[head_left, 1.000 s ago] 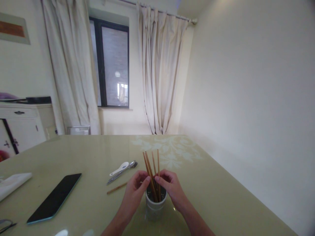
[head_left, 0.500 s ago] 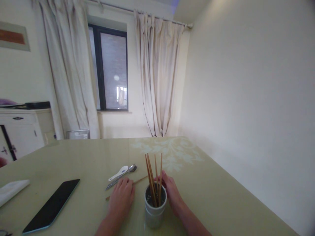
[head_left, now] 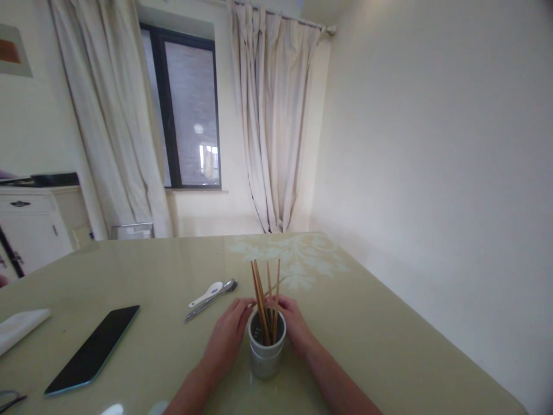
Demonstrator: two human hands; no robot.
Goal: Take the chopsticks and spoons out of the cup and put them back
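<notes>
Here we are, facing a pale wall (head_left: 432, 173) that fills everything from one to three o'clock, with the broad, glossy desk (head_left: 389, 346) spread out below it. Long curtains (head_left: 276, 115) hang at eleven and twelve o'clock, a dark-framed window (head_left: 192, 115) between them, and over at ten we have a white cabinet (head_left: 30, 230).

Down to the desk, then, and we take the cup as the middle of our dial! A black slab (head_left: 93, 350), teal along its edge, lies flat at nine o'clock, well apart from the action. In close, the left hand (head_left: 228, 331) sits just beside the cup at about ten, fingers drawn in narrow; the right hand (head_left: 296, 323) curves in from two o'clock, fingers bent, the tips hidden, so we can't tell whether they grip anything.

Between them stands the pale grey cup (head_left: 266, 363), upright, and its standing chopsticks (head_left: 261, 305) lean slightly apart. At ten to eleven, a white spoon (head_left: 206, 295) and some metal cutlery (head_left: 205, 305) lie together.

And the slimmest player of all: one loose chopstick (head_left: 281, 280), behind the bunch and outside the cup, slanting towards one or two o'clock! The left hand appears to pinch its near end. We'd call this step handling that single stick between both hands; the next move calls for a sure pinch and room to turn it without knocking the others.
</notes>
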